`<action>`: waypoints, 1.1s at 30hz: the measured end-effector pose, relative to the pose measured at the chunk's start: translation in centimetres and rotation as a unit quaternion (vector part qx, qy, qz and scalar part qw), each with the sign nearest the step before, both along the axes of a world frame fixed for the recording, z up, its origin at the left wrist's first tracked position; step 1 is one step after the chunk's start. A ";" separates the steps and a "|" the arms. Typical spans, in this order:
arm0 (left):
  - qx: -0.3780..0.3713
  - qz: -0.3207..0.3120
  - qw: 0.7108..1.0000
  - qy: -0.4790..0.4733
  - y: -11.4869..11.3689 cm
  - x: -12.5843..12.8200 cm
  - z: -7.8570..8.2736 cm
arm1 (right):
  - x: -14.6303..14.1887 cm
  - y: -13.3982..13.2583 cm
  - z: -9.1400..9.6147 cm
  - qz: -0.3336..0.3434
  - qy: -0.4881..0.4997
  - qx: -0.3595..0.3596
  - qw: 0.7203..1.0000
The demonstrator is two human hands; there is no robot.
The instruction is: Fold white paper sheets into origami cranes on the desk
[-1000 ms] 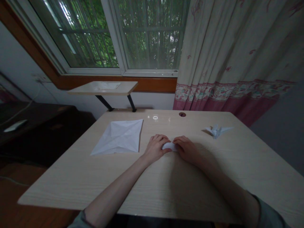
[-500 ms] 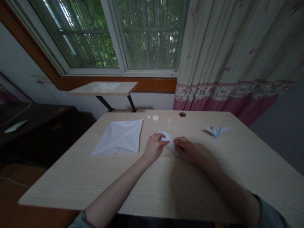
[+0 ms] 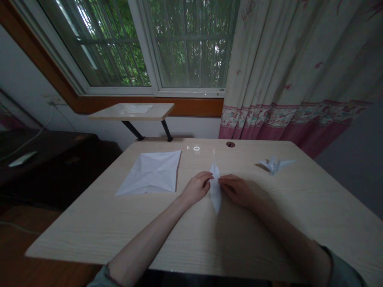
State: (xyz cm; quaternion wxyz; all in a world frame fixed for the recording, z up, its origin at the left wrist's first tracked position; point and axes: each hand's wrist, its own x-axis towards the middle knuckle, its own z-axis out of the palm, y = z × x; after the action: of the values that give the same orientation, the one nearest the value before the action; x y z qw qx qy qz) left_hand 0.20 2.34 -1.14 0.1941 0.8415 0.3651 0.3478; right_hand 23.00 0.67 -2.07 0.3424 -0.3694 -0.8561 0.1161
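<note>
A narrow, pointed piece of folded white paper (image 3: 216, 191) lies lengthwise on the light wooden table (image 3: 209, 235), its tips pointing toward the window and toward me. My left hand (image 3: 196, 188) pinches its left edge near the middle with curled fingers. On the other side my right hand (image 3: 236, 189) pinches the right edge the same way. Both forearms stretch across the table from the near edge.
A creased, unfolded white paper square (image 3: 151, 173) lies to the left. A finished white paper crane (image 3: 275, 164) sits at the right rear. Behind the table are a small shelf (image 3: 131, 112), a window and a patterned curtain (image 3: 296, 67). A dark cabinet (image 3: 44, 159) stands left.
The folded paper was hidden under both hands, then turned from a slanted position to lie straight and lengthwise. Both hands shifted slightly toward me, staying on its sides.
</note>
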 end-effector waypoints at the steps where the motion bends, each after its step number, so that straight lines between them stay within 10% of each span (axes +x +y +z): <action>1: -0.009 -0.007 1.000 -0.006 -0.1 0.0 0.1 | 0.0 0.0 0.0 0.001 0.006 0.000 1.000; 33: -0.020 -0.014 0.998 0.054 -0.6 0.1 1.4 | -0.3 0.3 0.0 -0.013 -0.014 -0.029 0.999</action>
State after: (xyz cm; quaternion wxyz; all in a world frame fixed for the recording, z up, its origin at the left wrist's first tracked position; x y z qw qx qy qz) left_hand 0.33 1.78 0.24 0.1954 0.8600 0.3702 0.2919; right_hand 22.72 0.98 -2.11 0.3206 -0.3917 -0.8524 0.1312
